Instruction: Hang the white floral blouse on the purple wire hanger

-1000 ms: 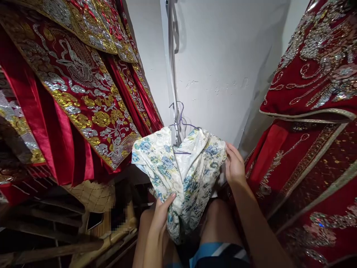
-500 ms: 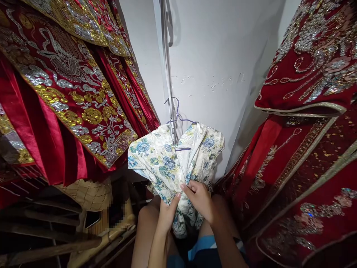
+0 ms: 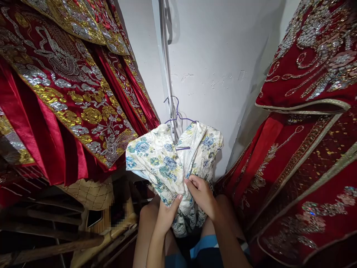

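A white garment with blue flowers (image 3: 167,160) hangs from a thin purple hanger (image 3: 180,118), hooked at a metal pole. My left hand (image 3: 169,210) is closed on the garment's lower left front, thumb on top and the other fingers hidden behind the cloth. Higher and to the right, my right hand (image 3: 200,190) pinches the front edge below the V-neck, with its fingers curled.
Red garments with gold and silver embroidery (image 3: 92,115) hang on the left, and beaded red ones (image 3: 279,149) on the right. The metal pole (image 3: 164,56) stands before a pale wall (image 3: 217,48). Wooden furniture (image 3: 50,245) is at the lower left.
My right hand has moved slightly up and right along the front edge, farther from my left thumb. The garment's left side has spread a little to the left.
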Tool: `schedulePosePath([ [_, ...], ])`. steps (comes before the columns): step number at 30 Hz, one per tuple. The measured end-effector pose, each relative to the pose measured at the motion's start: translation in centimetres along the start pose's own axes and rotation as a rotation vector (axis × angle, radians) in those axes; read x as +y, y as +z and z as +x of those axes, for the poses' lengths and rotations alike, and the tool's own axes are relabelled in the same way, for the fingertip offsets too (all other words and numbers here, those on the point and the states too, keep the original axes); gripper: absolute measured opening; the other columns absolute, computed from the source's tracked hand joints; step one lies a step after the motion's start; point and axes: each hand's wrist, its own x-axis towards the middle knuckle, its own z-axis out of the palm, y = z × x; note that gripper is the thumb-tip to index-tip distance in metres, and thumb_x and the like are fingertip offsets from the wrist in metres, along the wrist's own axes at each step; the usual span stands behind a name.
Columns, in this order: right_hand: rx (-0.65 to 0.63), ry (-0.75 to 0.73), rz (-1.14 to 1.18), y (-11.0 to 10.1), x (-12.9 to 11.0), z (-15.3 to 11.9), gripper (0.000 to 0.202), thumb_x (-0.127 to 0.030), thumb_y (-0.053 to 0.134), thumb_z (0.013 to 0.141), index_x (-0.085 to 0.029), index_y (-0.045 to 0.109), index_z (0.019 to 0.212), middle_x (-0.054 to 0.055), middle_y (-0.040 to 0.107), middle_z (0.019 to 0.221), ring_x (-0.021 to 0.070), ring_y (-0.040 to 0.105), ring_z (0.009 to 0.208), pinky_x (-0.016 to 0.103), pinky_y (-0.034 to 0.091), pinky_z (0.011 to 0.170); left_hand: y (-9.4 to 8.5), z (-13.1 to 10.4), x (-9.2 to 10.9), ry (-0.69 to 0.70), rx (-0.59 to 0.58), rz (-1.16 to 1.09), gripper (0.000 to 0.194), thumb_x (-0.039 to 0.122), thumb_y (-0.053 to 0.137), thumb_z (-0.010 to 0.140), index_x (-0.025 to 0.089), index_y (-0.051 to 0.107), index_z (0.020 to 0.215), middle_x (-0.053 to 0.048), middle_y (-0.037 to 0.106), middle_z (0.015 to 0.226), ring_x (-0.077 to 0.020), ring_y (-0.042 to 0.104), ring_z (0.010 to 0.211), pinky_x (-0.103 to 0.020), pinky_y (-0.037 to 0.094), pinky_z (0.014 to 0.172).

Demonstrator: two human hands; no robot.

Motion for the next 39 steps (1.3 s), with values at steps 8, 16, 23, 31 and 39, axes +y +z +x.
schedulePosePath([
  [8,-0.008,0.139,0.260,-0.6,-1.1,-1.8,0.041,-0.054,0.059,0.089,-0.021,0.056,0.066,-0.003,0.049,0.048,0.0117,0.039,0.045,0.026,0.030,0.047,2.7,-0.3,-1.0,0.436,0.639,0.131,0.063,0.039,0.074,0.080,0.022,0.048,0.134,-0.016,0.046,0.146,-0.0294,0.042,0.140,-0.043,0.032,0.118],
  [16,-0.037,0.091,0.326,0.4,-3.1,0.2,0.034,-0.046,0.062,0.086,-0.018,0.063,0.066,0.000,0.059,0.051,0.0098,0.041,0.041,0.024,0.031,0.043,4.6,-0.3,-1.7,0.352,0.162,0.298,0.025,0.038,0.055,0.093,0.019,0.067,0.084,-0.008,0.066,0.084,-0.0232,0.063,0.084,-0.033,0.049,0.080],
  [23,-0.246,0.080,0.311,-0.1,-6.7,4.9,0.022,-0.035,0.068,0.080,-0.017,0.065,0.067,-0.003,0.059,0.048,0.0085,0.043,0.039,0.022,0.033,0.043,4.4,1.5,-0.3,0.306,0.192,0.182,0.033,0.046,0.059,0.091,0.019,0.065,0.108,-0.006,0.065,0.091,-0.0181,0.060,0.079,-0.026,0.046,0.072],
  [31,-0.008,0.009,0.441,-2.0,-9.4,10.2,0.024,-0.035,0.077,0.072,-0.014,0.068,0.064,-0.003,0.054,0.047,0.0048,0.037,0.039,0.020,0.024,0.038,4.5,0.1,-1.2,0.232,-0.004,0.386,0.036,0.046,0.051,0.093,0.021,0.041,0.069,0.004,0.034,0.059,-0.0122,0.034,0.054,-0.024,0.026,0.053],
  [39,0.069,-0.054,0.579,-2.8,-12.1,13.1,0.025,-0.038,0.074,0.075,-0.014,0.067,0.072,-0.005,0.051,0.049,0.0043,0.035,0.039,0.019,0.020,0.037,4.7,-0.8,-2.7,0.167,-0.236,0.595,0.029,0.037,0.052,0.093,0.020,0.049,0.070,0.000,0.048,0.061,-0.0158,0.047,0.059,-0.026,0.029,0.058],
])
